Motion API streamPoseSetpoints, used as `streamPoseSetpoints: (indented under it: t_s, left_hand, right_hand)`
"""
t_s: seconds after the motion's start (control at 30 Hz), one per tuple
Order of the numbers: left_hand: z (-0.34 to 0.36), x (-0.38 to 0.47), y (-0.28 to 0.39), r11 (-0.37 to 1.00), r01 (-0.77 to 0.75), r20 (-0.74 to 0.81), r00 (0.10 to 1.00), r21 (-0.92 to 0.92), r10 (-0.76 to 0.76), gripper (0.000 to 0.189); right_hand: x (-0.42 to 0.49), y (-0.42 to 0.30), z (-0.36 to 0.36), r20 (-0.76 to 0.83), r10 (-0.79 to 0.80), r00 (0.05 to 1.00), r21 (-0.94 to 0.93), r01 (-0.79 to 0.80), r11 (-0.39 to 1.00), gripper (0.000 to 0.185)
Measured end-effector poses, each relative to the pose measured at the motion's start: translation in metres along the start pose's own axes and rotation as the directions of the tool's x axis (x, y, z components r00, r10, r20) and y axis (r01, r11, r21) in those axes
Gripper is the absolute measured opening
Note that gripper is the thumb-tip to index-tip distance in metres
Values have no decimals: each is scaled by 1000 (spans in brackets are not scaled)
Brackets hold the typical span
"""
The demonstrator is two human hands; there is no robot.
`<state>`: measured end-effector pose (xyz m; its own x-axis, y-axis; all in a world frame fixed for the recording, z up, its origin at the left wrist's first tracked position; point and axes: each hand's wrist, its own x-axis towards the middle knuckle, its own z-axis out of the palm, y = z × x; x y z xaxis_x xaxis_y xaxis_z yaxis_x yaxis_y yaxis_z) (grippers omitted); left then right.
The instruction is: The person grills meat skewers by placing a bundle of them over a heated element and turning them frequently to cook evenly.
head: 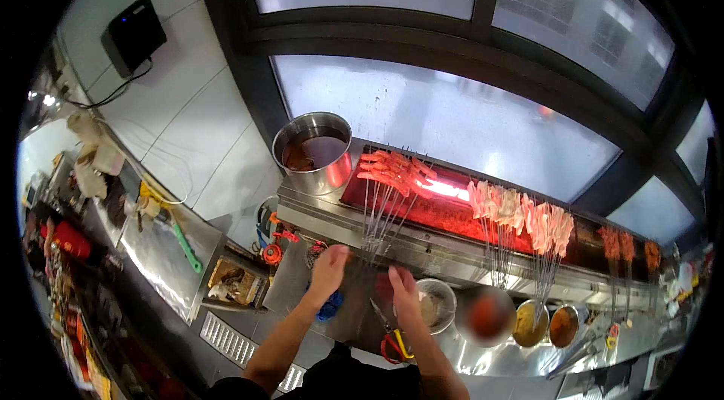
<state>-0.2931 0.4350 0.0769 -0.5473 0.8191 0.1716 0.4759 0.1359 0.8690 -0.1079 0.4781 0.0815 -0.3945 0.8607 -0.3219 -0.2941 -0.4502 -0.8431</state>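
My left hand [328,277] is raised over the steel counter, just left of the lower ends of several metal skewers [373,230]. To the right of those ends is my right hand [405,293], a gap between the two. Neither hand shows anything clearly gripped, though the area between them is blurred. Red-coated meat [393,171] is threaded on the skewers' far ends, over a glowing red grill [441,210]. Scissors [396,338] with red and yellow handles lie beside my right wrist. A clear round container [436,305] of pale contents stands right of that hand.
A steel pot [317,174] of dark liquid stands at the grill's left end. Paler meat skewers [520,213] and darker ones [622,244] lie farther right. Bowls of yellow [530,323] and orange-brown seasoning [564,325] line the counter. A blue bundle [331,306] lies near my left wrist.
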Motion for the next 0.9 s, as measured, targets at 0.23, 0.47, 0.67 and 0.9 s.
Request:
streamPoseSetpoints:
  t_s: [0.23,0.47,0.67,0.9]
  left_hand:
    - [35,43,14,318,764,704,643,-561,-302,27]
    - [70,19,8,762,383,397,900,-522,-181,24]
    - [82,26,6,875,195,183,975,-443,-125,22]
    - [70,27,20,920,146,223,973,-363,-66,18]
  right_hand:
    - [53,27,59,-280,-195,940,-169,152,974,27]
    - [44,38,44,-351,-366,862,-348,243,905,32]
    - [33,14,48,-355,-483,800,-650,160,743,32]
    - [26,9,34,-357,-589,725,-673,237,700,26]
